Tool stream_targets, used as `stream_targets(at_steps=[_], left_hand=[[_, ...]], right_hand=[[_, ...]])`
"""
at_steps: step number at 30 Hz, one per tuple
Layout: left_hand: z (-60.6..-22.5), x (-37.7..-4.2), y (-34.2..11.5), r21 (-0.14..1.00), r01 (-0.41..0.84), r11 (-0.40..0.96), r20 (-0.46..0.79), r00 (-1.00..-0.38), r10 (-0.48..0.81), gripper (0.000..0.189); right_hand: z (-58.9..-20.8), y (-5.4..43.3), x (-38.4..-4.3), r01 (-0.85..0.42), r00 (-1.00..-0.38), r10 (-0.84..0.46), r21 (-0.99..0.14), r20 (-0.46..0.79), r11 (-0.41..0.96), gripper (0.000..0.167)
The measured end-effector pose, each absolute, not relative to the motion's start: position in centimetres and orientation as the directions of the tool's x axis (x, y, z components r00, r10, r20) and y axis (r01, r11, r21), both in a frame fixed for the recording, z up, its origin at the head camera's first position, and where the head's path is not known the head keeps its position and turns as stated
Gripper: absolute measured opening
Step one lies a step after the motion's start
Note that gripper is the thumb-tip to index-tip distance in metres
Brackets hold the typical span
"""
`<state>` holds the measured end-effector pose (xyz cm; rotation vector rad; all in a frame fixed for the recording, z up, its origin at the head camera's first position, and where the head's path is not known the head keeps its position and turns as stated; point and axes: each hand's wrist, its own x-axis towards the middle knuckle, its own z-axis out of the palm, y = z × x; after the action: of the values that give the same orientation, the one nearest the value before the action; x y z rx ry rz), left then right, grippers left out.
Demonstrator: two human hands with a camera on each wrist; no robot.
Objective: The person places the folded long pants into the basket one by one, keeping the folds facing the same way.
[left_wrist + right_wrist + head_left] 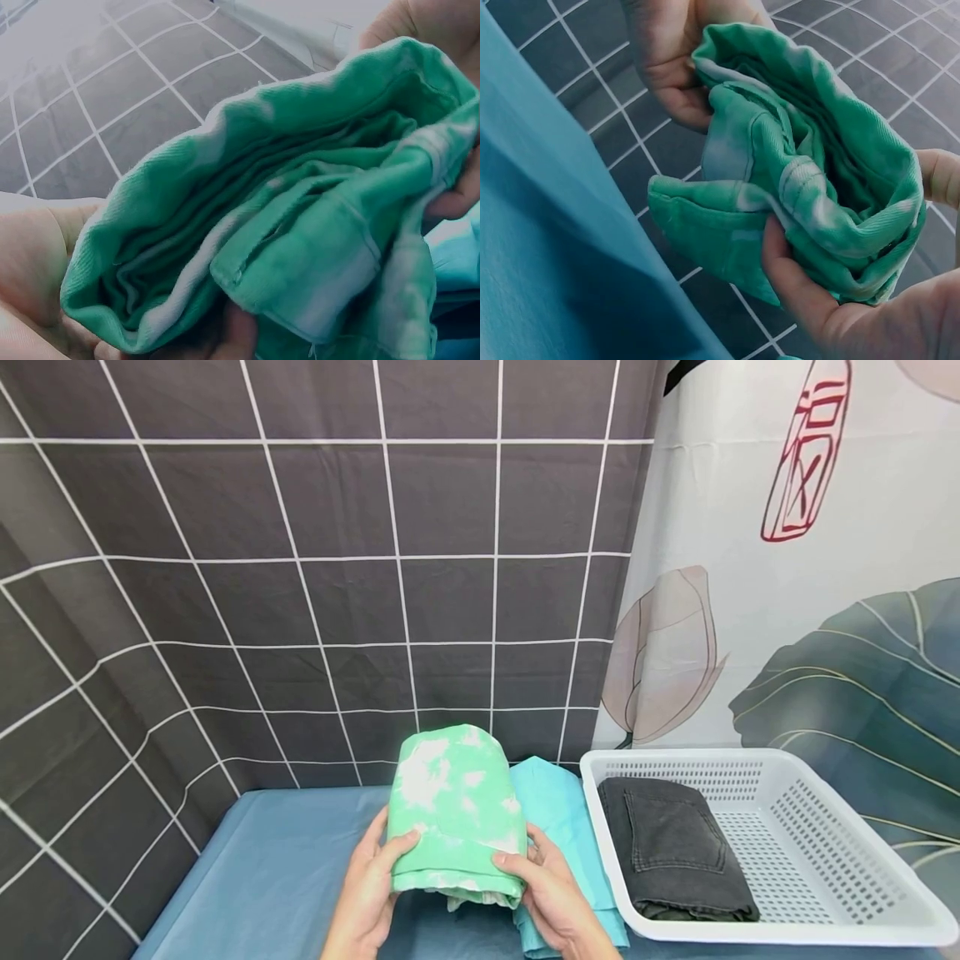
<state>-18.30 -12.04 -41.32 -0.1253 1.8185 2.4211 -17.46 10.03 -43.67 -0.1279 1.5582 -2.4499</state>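
A pair of green and white tie-dye pants (457,810), folded into a thick bundle, is held up between both hands over the blue-covered surface. My left hand (367,881) grips the left side, thumb on the front face. On the right side, my right hand (551,889) grips it the same way, its thumb near the lower edge. In the left wrist view the open waistband (225,127) shows layers tucked inside. A belt loop (802,176) and a loose flap of cloth (712,214) appear in the right wrist view.
Folded light-blue cloth (551,818) lies partly behind the right hand. To its right stands a white perforated basket (847,931) with folded dark jeans (675,852) in its left part. A dark grid-patterned curtain (442,602) hangs behind the blue-covered surface (277,860).
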Motion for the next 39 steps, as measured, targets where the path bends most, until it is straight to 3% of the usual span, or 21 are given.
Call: stream_targets(at_steps=[25,33,39], left_hand=[[-41.6,-18.2,-10.2,0.933,-0.162,-0.320,-0.123,-0.982,0.140,0.064],[-41.8,-18.3,-10.2,0.918,-0.158,-0.363,-0.101,-0.980,0.173,0.056],[-41.8,-18.4,-10.2,0.849,-0.146,-0.508,-0.059,-0.981,0.183,0.044]], right_hand=[[-41.5,13.1,-16.5,0.072,-0.982,-0.187,-0.917,0.003,-0.392,0.088],[-41.1,14.1,-16.0,0.077,-0.962,-0.270,-0.906,0.042,-0.415,0.090],[-41.1,14.9,-15.9,0.070,-0.923,-0.366,-0.882,0.119,-0.465,0.086]])
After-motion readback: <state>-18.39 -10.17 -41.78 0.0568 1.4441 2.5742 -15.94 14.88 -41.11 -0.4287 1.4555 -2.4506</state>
